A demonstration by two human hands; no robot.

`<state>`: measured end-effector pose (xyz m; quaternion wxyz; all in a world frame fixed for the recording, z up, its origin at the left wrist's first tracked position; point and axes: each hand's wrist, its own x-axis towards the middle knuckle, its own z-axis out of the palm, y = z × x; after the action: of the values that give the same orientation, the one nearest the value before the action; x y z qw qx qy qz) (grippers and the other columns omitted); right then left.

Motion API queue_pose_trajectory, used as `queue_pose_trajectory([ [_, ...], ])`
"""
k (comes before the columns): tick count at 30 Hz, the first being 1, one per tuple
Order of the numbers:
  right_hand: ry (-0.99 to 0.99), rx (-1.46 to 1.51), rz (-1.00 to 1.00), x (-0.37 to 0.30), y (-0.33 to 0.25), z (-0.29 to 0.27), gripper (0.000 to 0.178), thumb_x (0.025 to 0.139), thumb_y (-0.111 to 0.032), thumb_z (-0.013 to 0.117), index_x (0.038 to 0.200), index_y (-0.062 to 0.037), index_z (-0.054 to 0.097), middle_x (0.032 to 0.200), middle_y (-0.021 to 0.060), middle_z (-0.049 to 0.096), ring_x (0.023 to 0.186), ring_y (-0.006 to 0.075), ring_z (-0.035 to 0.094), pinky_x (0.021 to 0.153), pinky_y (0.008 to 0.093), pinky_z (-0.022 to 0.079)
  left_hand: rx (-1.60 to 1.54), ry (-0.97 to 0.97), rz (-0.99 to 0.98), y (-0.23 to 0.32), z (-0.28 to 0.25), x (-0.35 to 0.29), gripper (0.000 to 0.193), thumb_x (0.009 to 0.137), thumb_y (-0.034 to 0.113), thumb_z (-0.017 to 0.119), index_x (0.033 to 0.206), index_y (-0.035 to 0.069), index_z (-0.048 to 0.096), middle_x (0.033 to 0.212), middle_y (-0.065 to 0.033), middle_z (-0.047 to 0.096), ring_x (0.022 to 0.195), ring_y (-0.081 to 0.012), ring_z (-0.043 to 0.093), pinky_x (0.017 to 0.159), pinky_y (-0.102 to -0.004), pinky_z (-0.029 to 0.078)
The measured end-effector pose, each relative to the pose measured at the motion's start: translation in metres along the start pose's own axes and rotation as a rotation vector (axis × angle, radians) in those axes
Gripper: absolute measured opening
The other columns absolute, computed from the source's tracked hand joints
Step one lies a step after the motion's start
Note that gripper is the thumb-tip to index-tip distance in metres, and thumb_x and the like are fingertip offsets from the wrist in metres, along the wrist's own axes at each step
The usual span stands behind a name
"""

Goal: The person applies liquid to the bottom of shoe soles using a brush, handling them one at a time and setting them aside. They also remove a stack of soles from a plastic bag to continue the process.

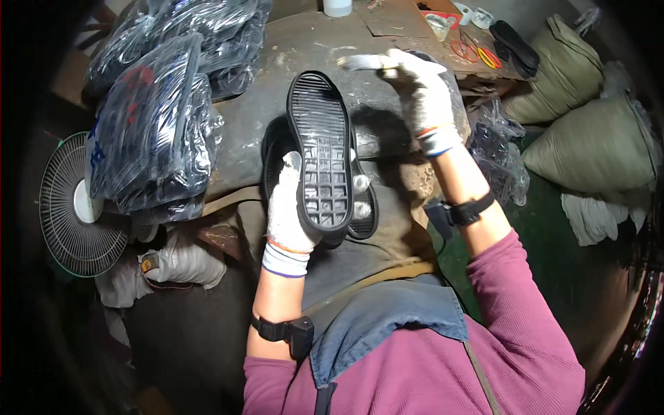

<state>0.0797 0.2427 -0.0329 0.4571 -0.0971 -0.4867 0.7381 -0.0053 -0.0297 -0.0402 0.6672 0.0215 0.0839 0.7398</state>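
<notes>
My left hand (285, 207), in a white knitted glove, is closed round a black shoe sole (324, 155). The sole is tilted up, showing a ribbed upper part and a grid of square hollows below. Behind it more black soles (366, 220) show in part; I cannot tell whether they are held too. My right hand (425, 90), gloved as well, is raised to the right of the sole, apart from it. Its fingers pinch a brush (363, 63) whose pale bristles point left.
Clear plastic bags of dark goods (155, 124) are piled on the worn worktable (277, 52) at left, above a fan (86, 204). At the far right lie scissors (487, 57), a dark sole (515, 48) and full sacks (588, 149). A white container (337, 7) stands at the back.
</notes>
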Motion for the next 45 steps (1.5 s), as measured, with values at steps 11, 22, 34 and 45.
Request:
queue_pose_trajectory([
  [11,-0.297,-0.588,-0.073,-0.047,-0.002,0.049,0.019,0.095,-0.014,0.069,0.110,-0.0066,0.076,0.108,0.0093,0.075,0.095,0.0206,0.071,0.082,0.0310,0.057,-0.122,0.032,-0.161,0.002,0.003,-0.031,0.082,0.106,0.062,0.037,0.161,0.002,0.028,0.162,-0.0288,0.035,0.123,-0.0620,0.056,0.087,-0.0816,0.050],
  [22,-0.437,-0.331,0.279,-0.143,-0.045,0.072,0.025,0.085,-0.010,0.083,0.109,-0.0049,0.077,0.108,0.0038,0.079,0.103,0.0113,0.070,0.116,0.0354,0.041,0.039,0.044,0.220,0.007,-0.021,-0.001,0.061,0.111,0.049,0.036,0.144,0.001,0.054,0.136,-0.0171,0.066,0.122,-0.0340,0.065,0.108,-0.0504,0.051],
  [34,-0.384,-0.693,0.083,-0.095,-0.060,0.056,0.017,0.091,-0.012,0.078,0.106,-0.0065,0.078,0.101,0.0045,0.078,0.094,0.0122,0.072,0.087,0.0281,0.057,0.611,0.346,0.028,0.037,0.018,-0.036,0.050,0.112,0.045,0.044,0.136,0.005,0.059,0.110,-0.0112,0.075,0.083,-0.0261,0.076,0.059,-0.0413,0.065],
  [45,-0.517,-1.314,-0.717,-0.040,-0.039,0.029,0.015,0.081,-0.029,0.084,0.094,-0.0219,0.080,0.086,0.0029,0.073,0.083,0.0257,0.069,0.077,0.0365,0.056,0.244,0.239,-0.105,0.018,0.000,-0.045,0.067,0.110,0.054,0.037,0.147,0.000,0.048,0.128,-0.0249,0.067,0.103,-0.0482,0.072,0.072,-0.0660,0.063],
])
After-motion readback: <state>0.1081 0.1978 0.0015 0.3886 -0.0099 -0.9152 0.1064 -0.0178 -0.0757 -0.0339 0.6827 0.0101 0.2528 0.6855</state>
